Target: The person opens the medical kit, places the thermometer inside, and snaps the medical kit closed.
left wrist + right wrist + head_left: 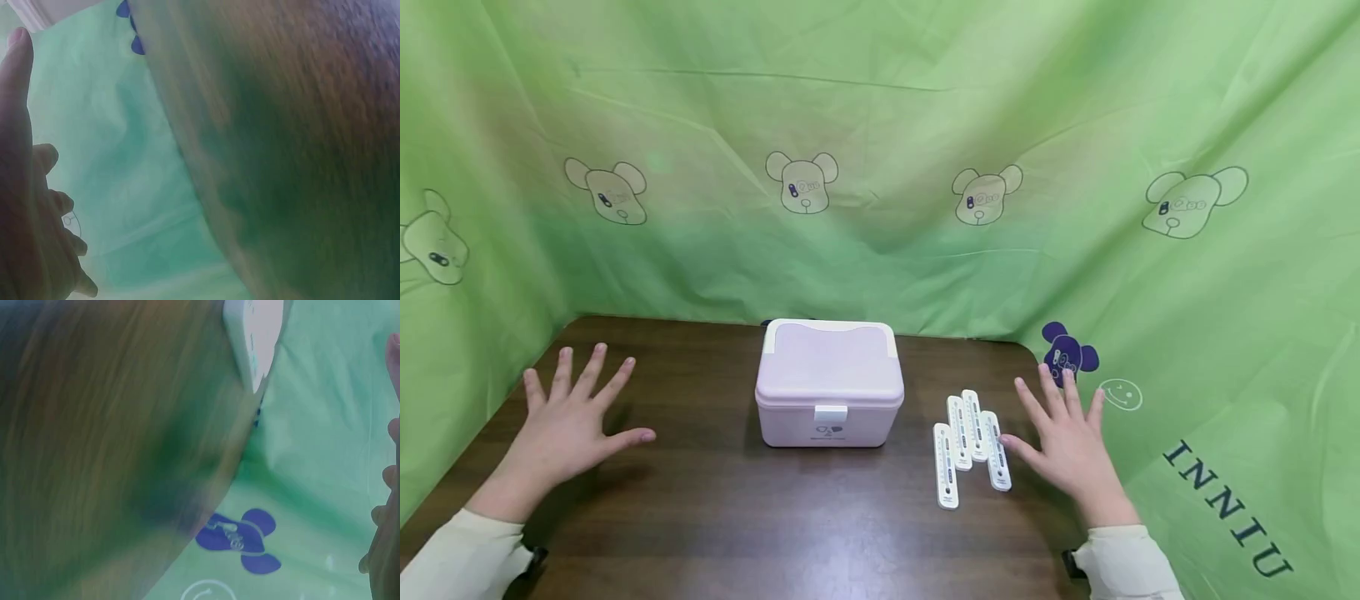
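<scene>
A lilac and white lidded box [831,367] with a white front latch stands closed at the back middle of the table. To its right lie several flat white thermometers [946,467], side by side and staggered. My left hand [568,429] is held over the table's left side, fingers spread, holding nothing. My right hand [1070,446] is likewise spread, at the right edge. Its thumb tip overlaps the rightmost thermometer [997,454] in the head view; whether they touch I cannot tell. In the right wrist view, part of the white thermometers [255,337] shows at the top.
The dark brown wooden table [737,525] has rounded back corners. A green curtain [880,267] printed with bear heads hangs close behind it and along both sides. Pale sleeves [1127,562] cover both forearms, with a dark band at each wrist.
</scene>
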Demonstrator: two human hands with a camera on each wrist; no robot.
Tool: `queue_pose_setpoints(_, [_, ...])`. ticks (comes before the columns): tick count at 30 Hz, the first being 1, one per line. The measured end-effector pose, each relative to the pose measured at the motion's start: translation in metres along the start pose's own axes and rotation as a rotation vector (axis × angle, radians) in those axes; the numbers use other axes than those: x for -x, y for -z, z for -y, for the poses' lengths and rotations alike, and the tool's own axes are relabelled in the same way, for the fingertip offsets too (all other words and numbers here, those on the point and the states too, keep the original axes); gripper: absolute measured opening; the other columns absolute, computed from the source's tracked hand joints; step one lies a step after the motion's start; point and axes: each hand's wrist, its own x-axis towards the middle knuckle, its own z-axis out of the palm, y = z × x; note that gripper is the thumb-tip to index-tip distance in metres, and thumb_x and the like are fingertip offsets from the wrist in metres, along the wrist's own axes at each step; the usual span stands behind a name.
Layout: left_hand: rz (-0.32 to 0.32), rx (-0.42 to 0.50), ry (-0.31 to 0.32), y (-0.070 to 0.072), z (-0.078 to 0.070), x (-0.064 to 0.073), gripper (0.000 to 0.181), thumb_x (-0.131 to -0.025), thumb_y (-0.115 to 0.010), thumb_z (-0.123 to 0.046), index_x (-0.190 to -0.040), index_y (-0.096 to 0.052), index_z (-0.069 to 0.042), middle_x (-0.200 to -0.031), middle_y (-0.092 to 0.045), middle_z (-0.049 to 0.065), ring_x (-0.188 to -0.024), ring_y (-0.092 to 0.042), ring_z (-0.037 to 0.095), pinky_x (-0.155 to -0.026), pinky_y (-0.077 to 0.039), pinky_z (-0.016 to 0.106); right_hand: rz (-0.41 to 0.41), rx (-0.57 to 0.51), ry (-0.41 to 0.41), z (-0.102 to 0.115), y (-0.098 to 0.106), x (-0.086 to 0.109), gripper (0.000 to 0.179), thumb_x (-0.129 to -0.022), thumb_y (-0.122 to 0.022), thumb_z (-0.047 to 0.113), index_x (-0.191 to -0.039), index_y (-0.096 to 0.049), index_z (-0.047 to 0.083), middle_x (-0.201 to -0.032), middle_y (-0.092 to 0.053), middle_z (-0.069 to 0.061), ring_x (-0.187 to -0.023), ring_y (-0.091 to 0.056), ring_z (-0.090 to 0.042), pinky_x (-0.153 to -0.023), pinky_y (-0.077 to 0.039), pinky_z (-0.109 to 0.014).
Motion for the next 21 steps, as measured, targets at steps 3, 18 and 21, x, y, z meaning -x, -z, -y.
queue_pose_setpoints(3, [0.002, 0.012, 0.001, -0.002, -0.004, -0.001, 0.116, -0.082, -0.064, -0.079, -0.166, 0.0, -0.029, -0.17, 0.014, 0.016, -0.148, 0.027, 0.049, -0.104, 0.028, 0.074, -0.01, -0.013, -0.001, 0.007, 0.0, -0.003, 0.097, -0.088, -0.064, 0.069, -0.165, -0.024, 0.025, -0.173, 0.005, -0.008, -0.156, 0.014, -0.038, -0.114, 0.021, -0.07])
queue_pose_setpoints(18, [-0.018, 0.174, 0.056, -0.008, -0.019, -0.002, 0.114, -0.086, -0.064, -0.074, -0.166, -0.002, -0.022, -0.17, 0.012, 0.017, -0.15, 0.018, 0.054, -0.105, 0.021, 0.08, -0.081, -0.112, -0.067, 0.04, -0.002, -0.013, 0.097, -0.089, -0.066, 0.066, -0.165, -0.024, 0.022, -0.173, -0.001, -0.008, -0.158, 0.005, -0.041, -0.116, 0.015, -0.072])
queue_pose_setpoints(21, [-0.015, 0.242, 0.061, -0.01, -0.027, -0.005, 0.116, -0.086, -0.067, -0.071, -0.166, 0.0, -0.022, -0.17, 0.014, 0.014, -0.151, 0.018, 0.052, -0.106, 0.02, 0.079, -0.106, -0.141, -0.068, 0.048, -0.001, -0.015, 0.097, -0.09, -0.066, 0.065, -0.165, -0.023, 0.022, -0.173, -0.002, -0.009, -0.158, 0.003, -0.042, -0.116, 0.012, -0.073])
